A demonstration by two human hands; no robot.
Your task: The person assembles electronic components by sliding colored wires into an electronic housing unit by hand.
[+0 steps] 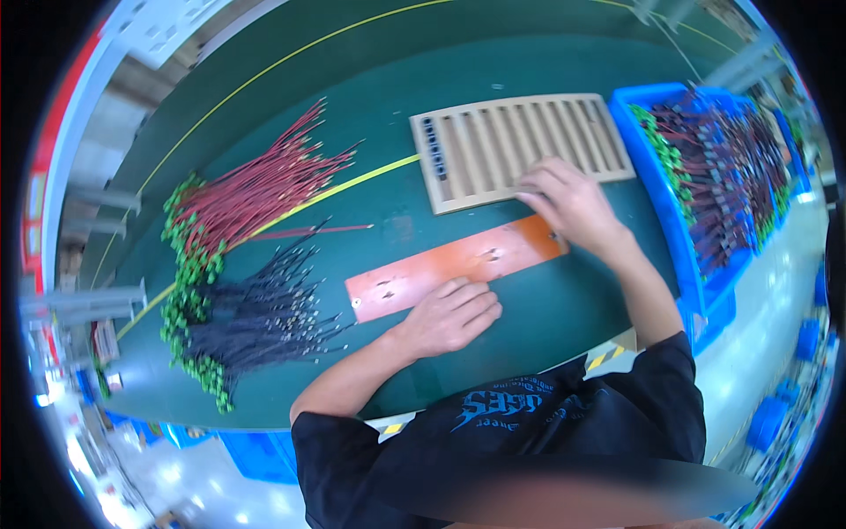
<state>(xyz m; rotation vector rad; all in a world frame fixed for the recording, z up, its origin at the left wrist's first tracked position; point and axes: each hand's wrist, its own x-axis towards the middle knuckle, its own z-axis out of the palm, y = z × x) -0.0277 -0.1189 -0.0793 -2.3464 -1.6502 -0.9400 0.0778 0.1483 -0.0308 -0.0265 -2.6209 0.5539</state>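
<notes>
An orange-red flat board (441,271) with small dark marks and a hole near its end lies slantwise in front of me. My left hand (454,317) rests at its near edge, fingers bent and pressed together; what they hold, if anything, is hidden. Beyond the board is a pale slotted tray (441,196), with small dark pieces (435,145) lined up in its leftmost slot. At the tray's near edge, above the board's right end, my right hand (573,204) has its thumb and fingers closed in a pinch. Whatever is between them is too small to make out.
On the green table (388,388) at left lie a bundle of red wires (264,189) and a bundle of black wires (256,317), both with green ends. A blue bin (656,189) at right holds many dark wire assemblies. Yellow tape (374,173) crosses the tabletop.
</notes>
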